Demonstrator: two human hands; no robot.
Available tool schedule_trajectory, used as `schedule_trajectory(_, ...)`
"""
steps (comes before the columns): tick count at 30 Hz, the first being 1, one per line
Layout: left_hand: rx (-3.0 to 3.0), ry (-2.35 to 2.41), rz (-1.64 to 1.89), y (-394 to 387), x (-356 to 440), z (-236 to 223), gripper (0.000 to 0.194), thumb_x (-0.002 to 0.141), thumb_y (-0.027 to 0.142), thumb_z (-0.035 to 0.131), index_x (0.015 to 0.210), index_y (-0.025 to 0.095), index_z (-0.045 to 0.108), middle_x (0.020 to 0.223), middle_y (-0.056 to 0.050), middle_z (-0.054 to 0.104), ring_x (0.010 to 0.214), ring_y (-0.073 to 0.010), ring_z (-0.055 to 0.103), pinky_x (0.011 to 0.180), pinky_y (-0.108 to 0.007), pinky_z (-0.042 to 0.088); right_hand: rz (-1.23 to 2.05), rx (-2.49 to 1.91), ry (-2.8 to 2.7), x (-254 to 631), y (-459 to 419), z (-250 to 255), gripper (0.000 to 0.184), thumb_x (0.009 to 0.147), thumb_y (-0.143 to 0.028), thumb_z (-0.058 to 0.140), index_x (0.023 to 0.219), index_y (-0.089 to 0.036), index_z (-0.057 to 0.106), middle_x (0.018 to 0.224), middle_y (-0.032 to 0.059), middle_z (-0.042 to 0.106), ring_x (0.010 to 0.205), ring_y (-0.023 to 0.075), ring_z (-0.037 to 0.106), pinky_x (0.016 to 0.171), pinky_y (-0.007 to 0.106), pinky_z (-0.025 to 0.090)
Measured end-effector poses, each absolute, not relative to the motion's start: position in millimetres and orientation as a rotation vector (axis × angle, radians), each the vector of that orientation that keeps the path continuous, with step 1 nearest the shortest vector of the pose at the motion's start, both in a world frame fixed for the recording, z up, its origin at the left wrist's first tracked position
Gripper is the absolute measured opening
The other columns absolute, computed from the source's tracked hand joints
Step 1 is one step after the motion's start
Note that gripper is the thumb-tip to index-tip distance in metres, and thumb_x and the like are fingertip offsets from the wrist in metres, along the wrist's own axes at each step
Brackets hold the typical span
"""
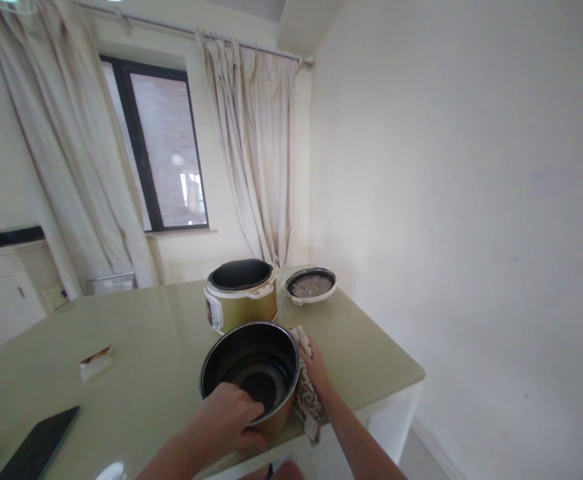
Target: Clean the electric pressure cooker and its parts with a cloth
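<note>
A dark-lined inner pot [244, 357] with a copper-brown outside stands near the table's front edge, its mouth tilted toward me. My left hand [231, 413] grips its near rim, fingers over the inside and thumb outside. On the pot's right side, my right hand [315, 363] is closed on a patterned cloth [307, 393], which lies against the outer wall. Just behind the pot is a gold-and-white electric cooker [244, 310] with its top uncovered. The cooker's round lid [311, 285] rests underside up to its right.
The pale green table [156, 340] also bears a small packet [96, 362], a dark tablet or phone [40, 443] and a white object [111, 471] at the front edge. A wall [461, 200] rises on the right; a curtained window [168, 150] is behind.
</note>
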State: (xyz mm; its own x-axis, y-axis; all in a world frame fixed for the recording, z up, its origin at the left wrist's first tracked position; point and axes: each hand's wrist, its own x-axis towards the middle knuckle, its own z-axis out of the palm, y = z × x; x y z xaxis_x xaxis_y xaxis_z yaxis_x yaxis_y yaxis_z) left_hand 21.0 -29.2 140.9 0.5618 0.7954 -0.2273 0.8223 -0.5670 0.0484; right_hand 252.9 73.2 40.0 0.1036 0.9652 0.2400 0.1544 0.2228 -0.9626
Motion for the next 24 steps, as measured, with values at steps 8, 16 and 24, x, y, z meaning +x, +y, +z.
schedule_trajectory(8,2.382,1.915,-0.053,-46.3,103.2,141.6,0.034,0.099,0.018,0.05,0.127,0.017,0.07,0.11,-0.018,0.079,0.104,-0.0344,0.077,0.084,-0.046,0.058,0.826,-1.152,-1.239,251.3,37.9,29.3,0.071,0.087,-0.075,0.06,0.133,-0.022,0.071,0.131,0.0138,0.073,0.127,0.0375,0.065,0.115,0.049,0.047)
schedule_trajectory(16,2.582,1.812,0.1,-29.3,109.6,128.3,0.032,0.103,0.031,0.047,0.108,0.02,0.077,0.097,-0.014,0.08,0.093,-0.0322,0.078,0.079,-0.042,0.056,0.95,-1.143,-1.131,271.7,18.0,11.8,0.079,0.085,-0.073,0.066,0.148,-0.026,0.062,0.152,0.0093,0.061,0.145,0.0329,0.052,0.125,0.049,0.036)
schedule_trajectory(24,2.736,1.464,-0.051,-27.8,52.1,135.1,0.04,0.096,0.056,0.058,0.093,0.023,0.08,0.09,-0.011,0.081,0.085,-0.0279,0.076,0.078,-0.037,0.052,0.84,-1.091,-1.267,279.6,91.8,51.8,0.06,0.078,-0.064,0.074,0.113,-0.016,0.081,0.113,0.0173,0.079,0.11,0.0378,0.072,0.104,0.05,0.053)
